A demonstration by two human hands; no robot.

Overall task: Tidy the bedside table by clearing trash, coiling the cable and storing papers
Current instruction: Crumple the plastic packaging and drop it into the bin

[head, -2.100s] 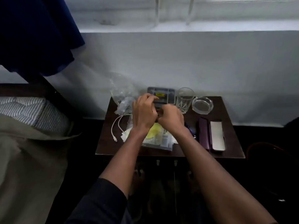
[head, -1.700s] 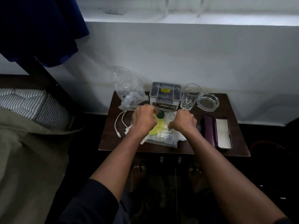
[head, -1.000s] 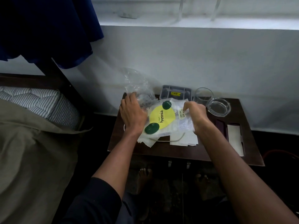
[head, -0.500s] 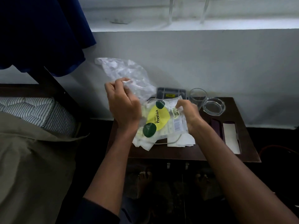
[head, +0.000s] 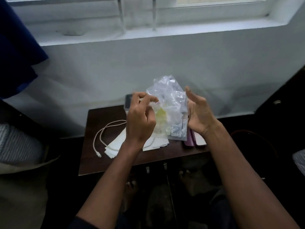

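Holding wrappers (head: 168, 111) above tabletop (head: 99, 116): left hand (head: 140, 119) fingers pinched on them; right hand (head: 198, 113) fingers spread, palm alongside.

forearms: bare | left sleeve (head: 82, 223): dark, pushed above elbow | feet (head: 130, 187): bare | hands: no rings seen

I note a crinkled, glossy clear plastic bag (head: 166, 98). Table (head: 92, 156): dark wood-look top, dull sheen. Cable (head: 100, 138) smooth white plastic; papers (head: 115, 144) matt.

Bedroom: bed (head: 18, 146) beside bedside table (head: 105, 113)
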